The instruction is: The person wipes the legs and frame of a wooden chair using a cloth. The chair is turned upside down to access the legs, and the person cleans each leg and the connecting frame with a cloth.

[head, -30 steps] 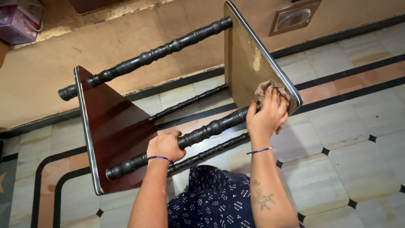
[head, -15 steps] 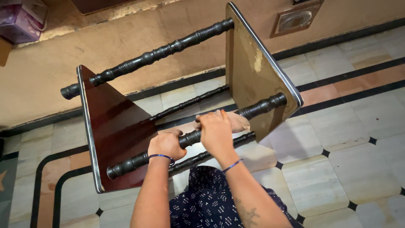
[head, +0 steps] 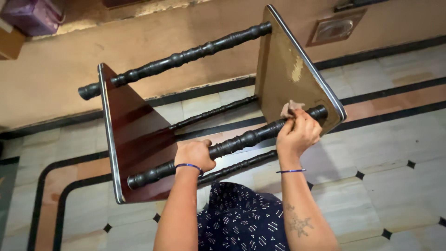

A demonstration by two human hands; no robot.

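Observation:
A small wooden two-shelf table lies on its side in front of me, held off the floor. Its dark red-brown shelf (head: 134, 135) is on the left and its worn tan panel (head: 290, 79) on the right, joined by black turned legs. My left hand (head: 195, 155) grips the nearest black leg (head: 241, 139) close to the red-brown shelf. My right hand (head: 298, 134) presses a small beige cloth (head: 289, 109) around the same leg, right beside the tan panel.
Below is a pale tiled floor (head: 385, 186) with black and orange border lines. A tan wall base (head: 55, 69) runs behind the table. A purple box (head: 32, 16) sits at the top left and a square floor drain (head: 337, 28) at the top right.
My right hand slid the cloth from the leg's right end to its middle, then back to the right end by the tan panel. The table tilted slightly.

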